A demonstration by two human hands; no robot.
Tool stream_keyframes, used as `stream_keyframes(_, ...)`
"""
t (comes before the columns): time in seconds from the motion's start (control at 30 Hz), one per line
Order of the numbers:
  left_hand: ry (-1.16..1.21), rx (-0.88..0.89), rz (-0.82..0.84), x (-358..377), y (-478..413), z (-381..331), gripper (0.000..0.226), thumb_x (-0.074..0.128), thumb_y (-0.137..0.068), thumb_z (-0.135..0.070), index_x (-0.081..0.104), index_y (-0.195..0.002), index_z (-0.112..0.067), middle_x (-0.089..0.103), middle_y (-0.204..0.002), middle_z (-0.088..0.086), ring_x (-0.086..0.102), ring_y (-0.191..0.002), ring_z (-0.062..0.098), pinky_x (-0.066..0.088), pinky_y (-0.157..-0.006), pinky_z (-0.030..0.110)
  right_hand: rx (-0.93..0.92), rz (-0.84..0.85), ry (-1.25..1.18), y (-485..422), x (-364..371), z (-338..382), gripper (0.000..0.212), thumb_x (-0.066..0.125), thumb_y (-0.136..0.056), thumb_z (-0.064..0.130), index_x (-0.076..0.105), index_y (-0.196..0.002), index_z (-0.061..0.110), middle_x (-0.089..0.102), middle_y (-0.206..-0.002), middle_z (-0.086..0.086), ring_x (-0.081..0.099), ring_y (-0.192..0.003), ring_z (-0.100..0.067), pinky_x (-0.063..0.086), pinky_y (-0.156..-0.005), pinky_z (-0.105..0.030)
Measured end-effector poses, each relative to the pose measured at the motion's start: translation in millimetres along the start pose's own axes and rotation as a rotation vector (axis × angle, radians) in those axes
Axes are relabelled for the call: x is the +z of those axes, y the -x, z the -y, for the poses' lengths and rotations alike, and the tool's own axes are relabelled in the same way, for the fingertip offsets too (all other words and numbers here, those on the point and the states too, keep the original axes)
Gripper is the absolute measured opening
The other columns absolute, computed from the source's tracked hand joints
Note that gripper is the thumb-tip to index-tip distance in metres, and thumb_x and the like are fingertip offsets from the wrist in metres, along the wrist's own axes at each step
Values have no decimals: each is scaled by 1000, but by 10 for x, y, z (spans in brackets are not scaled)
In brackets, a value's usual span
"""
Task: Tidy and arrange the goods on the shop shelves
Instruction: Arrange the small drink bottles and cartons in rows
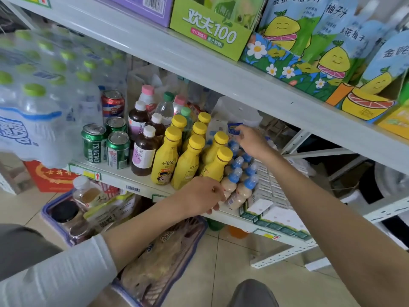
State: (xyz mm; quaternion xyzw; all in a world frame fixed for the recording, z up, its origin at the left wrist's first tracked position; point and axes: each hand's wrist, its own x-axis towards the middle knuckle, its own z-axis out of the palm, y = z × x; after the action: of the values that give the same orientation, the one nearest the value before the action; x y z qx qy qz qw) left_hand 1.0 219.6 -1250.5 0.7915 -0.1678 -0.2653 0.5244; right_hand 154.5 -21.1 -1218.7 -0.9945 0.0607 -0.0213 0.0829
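On the middle shelf (124,178) stand several yellow bottles (164,159) with yellow caps. To their right is a cluster of small beige bottles with blue caps (238,187). My left hand (203,194) reaches in at the shelf's front edge and its curled fingers grip one of the front beige bottles low down. My right hand (249,140) reaches deeper over the blue caps and pinches a small blue and white pack (235,127) between thumb and fingers.
Green beer cans (106,144), dark brown bottles (145,151) and a wrapped pack of water bottles (39,103) fill the shelf's left side. White cartons (272,196) lie at the right. A blue basket (73,238) of goods sits on the floor below. Juice boxes (309,52) line the upper shelf.
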Motion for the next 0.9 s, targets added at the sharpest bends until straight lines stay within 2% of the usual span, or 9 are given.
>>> stream_keyframes(0.1,-2,0,-1,-52,-35,52,28,47,-104,-24,72,-97,-15,74,-84,5,65,-64,13,54,-61,23,94,112,78,-370,166,6,17,60,-90,26,58,-81,11,62,-81,-10,64,-80,-30,45,-62,-33)
stream_keyframes(0.17,-12,7,-6,-79,-43,67,27,48,-104,-24,72,-95,-15,74,-85,6,64,-65,13,56,-65,27,110,187,113,-424,190,86,25,62,-90,19,48,-71,12,51,-74,-9,52,-66,-24,31,-53,-29)
stream_keyframes(0.3,-17,25,-6,-105,-14,68,27,48,-104,-23,72,-97,-14,74,-86,5,61,-55,-1,50,-55,17,164,216,153,-502,201,115,20,65,-91,27,60,-92,8,61,-86,-12,57,-72,-23,42,-57,-30)
stream_keyframes(0.4,-56,34,10,-111,-12,67,26,48,-104,-23,72,-100,-13,73,-89,3,60,-51,-7,47,-52,13,161,260,170,-744,301,-81,35,67,-80,36,67,-105,11,70,-100,-12,66,-87,-27,59,-79,-41)
stream_keyframes(0.53,-85,31,33,-90,-29,7,24,49,-103,-22,71,-104,-13,75,-94,5,62,-61,1,58,-67,23,135,245,142,-952,441,-264,34,65,-85,28,68,-113,9,70,-110,-15,66,-96,-29,59,-91,-47)
stream_keyframes(0.7,-158,17,96,-80,-83,-26,26,48,-103,-20,71,-110,-9,75,-98,8,70,-75,14,62,-80,31,216,111,4,-466,147,37,17,62,-95,26,66,-95,9,67,-90,-12,63,-80,-24,54,-73,-32)
stream_keyframes(0.77,-217,20,126,-84,-103,-37,24,49,-104,-17,69,-114,-8,74,-105,8,73,-90,20,61,-86,36,263,4,-170,-409,76,-59,29,62,-93,41,67,-96,12,73,-94,-11,71,-85,-27,59,-83,-43)
stream_keyframes(0.83,-184,11,139,-81,-112,-35,24,49,-103,-17,69,-113,-8,74,-104,8,73,-91,20,61,-86,36,265,-114,-329,-462,28,-321,50,54,-83,61,67,-98,15,75,-96,-12,73,-90,-30,57,-89,-49)
stream_keyframes(0.9,-156,8,147,-83,-112,-45,26,48,-103,-19,70,-110,-6,75,-102,10,73,-91,21,61,-87,38,269,-212,-477,-264,-135,-313,52,48,-74,68,66,-90,22,73,-99,-16,70,-94,-33,56,-90,-48)
